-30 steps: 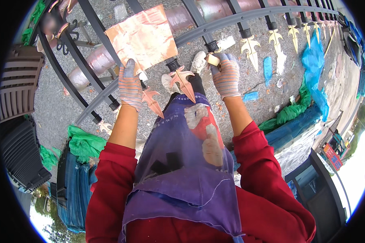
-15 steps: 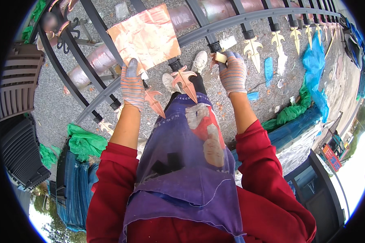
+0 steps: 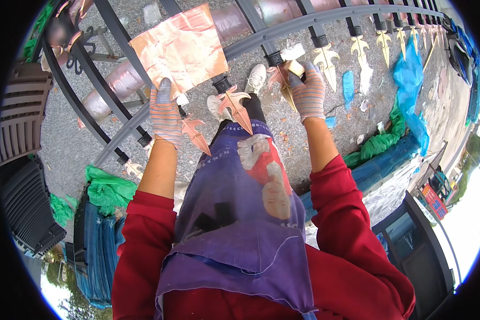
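Observation:
In my gloved left hand [image 3: 166, 113] is a square board [image 3: 181, 50] smeared with shiny copper-coloured paint, the thumb lying on its near edge. My right hand [image 3: 308, 95], in a striped glove, pinches a small cream sponge [image 3: 296, 68] beside a spear-shaped fence finial [image 3: 282, 85]. That finial is copper-pink on its left part and gold toward the tip; the hand covers some of it. Two finials between my hands, one in the middle [image 3: 234, 106] and one further left [image 3: 195, 134], are copper-pink. To the right, a finial [image 3: 326, 63] is pale gold.
The dark metal fence rail [image 3: 304, 25] crosses ahead of me, its bars resting over a plastic-wrapped roll [image 3: 114, 90]. Blue plastic sheeting [image 3: 408, 80] and green sheeting [image 3: 381, 141] lie at the right. Dark fence panels [image 3: 24, 114] stand at the left.
My right hand and sponge have shifted right off the finial, so more of its copper and gold surface shows. The whole view has moved slightly; the left hand still holds the board.

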The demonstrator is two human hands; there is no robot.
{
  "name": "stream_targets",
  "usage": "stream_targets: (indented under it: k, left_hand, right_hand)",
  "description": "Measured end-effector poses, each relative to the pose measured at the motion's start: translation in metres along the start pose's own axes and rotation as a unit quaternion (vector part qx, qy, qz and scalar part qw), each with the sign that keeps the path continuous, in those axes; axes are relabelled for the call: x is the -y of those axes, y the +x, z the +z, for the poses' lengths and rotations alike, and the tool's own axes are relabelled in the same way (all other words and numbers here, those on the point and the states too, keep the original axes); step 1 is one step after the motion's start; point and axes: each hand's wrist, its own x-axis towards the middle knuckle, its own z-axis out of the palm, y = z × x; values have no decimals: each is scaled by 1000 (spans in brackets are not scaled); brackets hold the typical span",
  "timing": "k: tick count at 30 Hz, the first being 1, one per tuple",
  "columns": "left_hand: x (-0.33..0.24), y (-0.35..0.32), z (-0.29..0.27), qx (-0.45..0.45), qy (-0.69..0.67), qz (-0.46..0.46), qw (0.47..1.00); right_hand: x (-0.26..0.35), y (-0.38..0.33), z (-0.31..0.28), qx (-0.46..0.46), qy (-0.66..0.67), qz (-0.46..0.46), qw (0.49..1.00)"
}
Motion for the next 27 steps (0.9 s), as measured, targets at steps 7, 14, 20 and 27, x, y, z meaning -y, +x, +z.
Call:
stream_targets:
  k: [7,14,20,27]
  left_hand:
    - [-34,-5,32,-143,-138,-154,968]
    - [6,2,-4,-4,136,-23,990]
    - [-12,-3,10,-43,-81,-81,993]
    - [-17,-7,20,-42,-11,-38,998]
  right_hand:
    - [11,11,-8,-20,6,78,997]
    - [4,18,-1,-2,-28,114,993]
    - [8,1,-12,47,-104,-23,993]
    - [-17,0,-32,-25,-63,-14,998]
